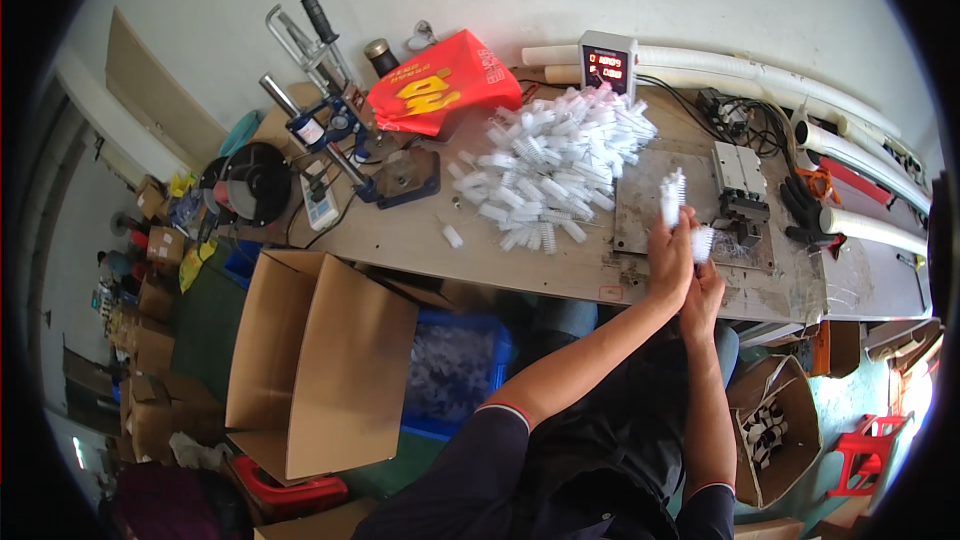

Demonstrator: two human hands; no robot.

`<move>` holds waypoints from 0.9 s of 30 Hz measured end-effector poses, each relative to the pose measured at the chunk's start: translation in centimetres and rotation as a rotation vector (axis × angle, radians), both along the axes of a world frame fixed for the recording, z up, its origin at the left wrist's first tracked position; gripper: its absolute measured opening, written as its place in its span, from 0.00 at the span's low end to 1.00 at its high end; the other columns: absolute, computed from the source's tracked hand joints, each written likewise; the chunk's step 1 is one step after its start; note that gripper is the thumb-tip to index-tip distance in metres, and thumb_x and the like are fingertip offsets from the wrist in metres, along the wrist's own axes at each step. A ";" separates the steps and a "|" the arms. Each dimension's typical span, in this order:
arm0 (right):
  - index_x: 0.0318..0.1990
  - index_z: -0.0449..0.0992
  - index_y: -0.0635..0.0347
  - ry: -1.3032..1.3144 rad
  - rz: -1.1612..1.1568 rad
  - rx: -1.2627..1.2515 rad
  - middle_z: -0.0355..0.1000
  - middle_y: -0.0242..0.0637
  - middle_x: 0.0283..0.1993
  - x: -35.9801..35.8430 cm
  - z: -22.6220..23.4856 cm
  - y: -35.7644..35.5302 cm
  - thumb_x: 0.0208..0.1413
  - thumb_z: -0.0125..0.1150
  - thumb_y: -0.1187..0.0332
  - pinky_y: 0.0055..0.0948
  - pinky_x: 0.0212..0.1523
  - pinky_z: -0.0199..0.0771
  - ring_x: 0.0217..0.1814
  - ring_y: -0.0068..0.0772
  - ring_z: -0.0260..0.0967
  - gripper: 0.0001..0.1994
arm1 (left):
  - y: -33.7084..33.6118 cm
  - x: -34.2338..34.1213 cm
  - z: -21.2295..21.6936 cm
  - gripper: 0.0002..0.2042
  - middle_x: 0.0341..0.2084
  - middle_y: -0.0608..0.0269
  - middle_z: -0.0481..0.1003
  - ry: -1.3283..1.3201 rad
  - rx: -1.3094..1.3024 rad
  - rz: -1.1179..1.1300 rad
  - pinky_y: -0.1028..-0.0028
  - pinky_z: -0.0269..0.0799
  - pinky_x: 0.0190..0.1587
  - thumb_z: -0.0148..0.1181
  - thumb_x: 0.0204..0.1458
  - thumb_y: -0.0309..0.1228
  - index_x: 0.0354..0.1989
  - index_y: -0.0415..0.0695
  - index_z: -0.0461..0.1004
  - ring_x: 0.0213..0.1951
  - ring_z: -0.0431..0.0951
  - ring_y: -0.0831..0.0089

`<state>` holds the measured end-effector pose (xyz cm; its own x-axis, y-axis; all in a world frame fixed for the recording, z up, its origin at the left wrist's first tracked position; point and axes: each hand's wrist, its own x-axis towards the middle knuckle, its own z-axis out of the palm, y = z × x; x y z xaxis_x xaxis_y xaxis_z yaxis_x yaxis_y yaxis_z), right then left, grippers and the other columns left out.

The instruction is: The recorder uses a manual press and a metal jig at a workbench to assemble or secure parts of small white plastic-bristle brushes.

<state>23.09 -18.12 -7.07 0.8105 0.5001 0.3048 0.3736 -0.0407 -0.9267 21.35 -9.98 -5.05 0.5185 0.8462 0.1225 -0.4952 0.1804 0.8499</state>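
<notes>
My left hand point(672, 252) is closed around several small white plastic brushes point(671, 202), which stick up above the fingers. Just beside it, slightly nearer to me, my right hand point(704, 292) has its fingers closed at another white bristled brush point(702, 244). Both hands are held over the front edge of the workbench, by a metal base plate point(640, 205). Left of them lies a large heap of the same white brushes point(560, 160). A metal fixture block point(738, 180) stands on the plate, just beyond the hands.
A counter box with red digits point(607, 62) stands behind the heap. At the left are a red bag point(445, 85) and a lever press point(325, 130). White tubes point(740, 65) line the wall. Below stand an open carton point(345, 370) and a blue crate point(500, 355).
</notes>
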 end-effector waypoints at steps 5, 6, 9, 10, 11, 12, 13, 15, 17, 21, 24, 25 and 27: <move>0.52 0.80 0.68 0.225 0.079 0.089 0.80 0.31 0.43 0.3 -0.9 -0.5 0.68 0.58 0.70 0.24 0.48 0.73 0.46 0.17 0.71 0.12 | 0.6 0.4 1.4 0.10 0.23 0.77 0.61 0.014 -0.240 0.027 0.80 0.56 0.24 0.47 0.72 0.35 0.45 0.41 0.70 0.22 0.58 0.87; 0.52 0.80 0.67 0.282 0.097 0.105 0.79 0.29 0.43 0.0 -0.6 -0.5 0.69 0.58 0.69 0.22 0.46 0.72 0.45 0.16 0.70 0.12 | 1.0 0.3 1.6 0.10 0.23 0.77 0.61 0.020 -0.277 0.021 0.80 0.55 0.23 0.47 0.72 0.35 0.44 0.42 0.71 0.21 0.58 0.87; 0.51 0.81 0.67 0.310 0.097 0.110 0.78 0.28 0.44 -0.8 0.1 -1.3 0.68 0.59 0.70 0.21 0.47 0.71 0.45 0.16 0.69 0.11 | 1.7 0.2 2.3 0.10 0.24 0.77 0.62 -0.028 -0.409 -0.001 0.81 0.54 0.22 0.49 0.71 0.37 0.45 0.42 0.70 0.21 0.58 0.88; 0.50 0.81 0.67 0.271 0.084 0.079 0.78 0.28 0.44 -0.6 0.0 -1.9 0.68 0.59 0.71 0.21 0.47 0.72 0.45 0.16 0.70 0.10 | 1.5 0.4 2.4 0.10 0.24 0.77 0.62 -0.029 -0.416 -0.018 0.81 0.54 0.22 0.49 0.71 0.37 0.45 0.42 0.70 0.21 0.58 0.88; 0.50 0.81 0.68 0.294 0.079 0.081 0.78 0.28 0.44 -0.6 -0.1 -2.1 0.67 0.59 0.72 0.22 0.47 0.72 0.45 0.16 0.69 0.10 | 1.2 0.5 2.5 0.10 0.24 0.77 0.63 -0.067 -0.421 -0.006 0.82 0.54 0.22 0.49 0.71 0.37 0.45 0.42 0.70 0.21 0.58 0.88; 0.49 0.81 0.68 0.318 0.059 0.082 0.79 0.27 0.43 -0.4 0.1 -2.5 0.67 0.60 0.73 0.22 0.46 0.71 0.44 0.16 0.69 0.09 | 0.6 0.8 2.7 0.10 0.24 0.77 0.63 -0.102 -0.431 -0.007 0.82 0.55 0.22 0.50 0.71 0.37 0.46 0.42 0.70 0.21 0.58 0.88; 0.48 0.81 0.68 0.273 0.060 -0.030 0.78 0.26 0.42 -0.1 0.6 -2.8 0.66 0.60 0.73 0.21 0.45 0.70 0.43 0.14 0.67 0.09 | 0.4 1.0 2.7 0.11 0.24 0.76 0.64 -0.107 -0.479 0.011 0.83 0.56 0.22 0.51 0.70 0.37 0.46 0.42 0.71 0.21 0.59 0.87; 0.46 0.81 0.67 0.231 0.106 -0.052 0.76 0.22 0.39 -1.0 2.7 -2.7 0.64 0.61 0.73 0.21 0.40 0.69 0.40 0.13 0.65 0.08 | 1.1 0.6 2.5 0.12 0.23 0.75 0.64 -0.100 -0.497 0.021 0.83 0.57 0.23 0.55 0.68 0.39 0.45 0.43 0.71 0.21 0.59 0.86; 0.41 0.80 0.66 0.271 0.132 -0.080 0.73 0.20 0.35 -0.2 2.6 -3.4 0.64 0.62 0.73 0.21 0.36 0.67 0.37 0.13 0.63 0.05 | 0.5 0.4 2.8 0.12 0.25 0.74 0.64 -0.110 -0.449 -0.013 0.81 0.58 0.26 0.53 0.68 0.39 0.45 0.41 0.71 0.24 0.60 0.85; 0.38 0.77 0.64 0.348 0.105 -0.071 0.73 0.25 0.29 0.9 4.1 -4.7 0.63 0.65 0.71 0.21 0.33 0.65 0.30 0.14 0.65 0.05 | 0.1 0.1 2.9 0.13 0.27 0.70 0.68 -0.059 -0.316 -0.115 0.75 0.64 0.32 0.51 0.69 0.39 0.47 0.40 0.71 0.28 0.67 0.78; 0.42 0.76 0.62 0.295 -0.008 -0.009 0.73 0.25 0.28 2.2 4.0 -6.3 0.62 0.64 0.72 0.20 0.30 0.64 0.28 0.14 0.65 0.05 | 1.0 0.7 2.9 0.12 0.33 0.63 0.78 0.064 -0.099 -0.029 0.72 0.72 0.40 0.51 0.70 0.37 0.47 0.40 0.71 0.35 0.78 0.74; 0.45 0.76 0.60 0.221 -0.063 -0.012 0.73 0.25 0.28 2.8 3.4 -6.7 0.62 0.64 0.72 0.19 0.28 0.62 0.26 0.13 0.64 0.07 | 1.9 1.3 2.5 0.12 0.35 0.61 0.80 0.045 -0.022 -0.008 0.71 0.73 0.41 0.49 0.71 0.37 0.48 0.40 0.71 0.37 0.79 0.74; 0.45 0.76 0.62 0.186 -0.146 -0.051 0.73 0.26 0.29 4.2 2.3 -6.7 0.62 0.63 0.73 0.19 0.30 0.64 0.28 0.13 0.66 0.06 | 3.6 2.1 2.0 0.12 0.35 0.61 0.81 0.084 0.076 -0.012 0.72 0.74 0.41 0.49 0.71 0.37 0.48 0.40 0.71 0.35 0.79 0.74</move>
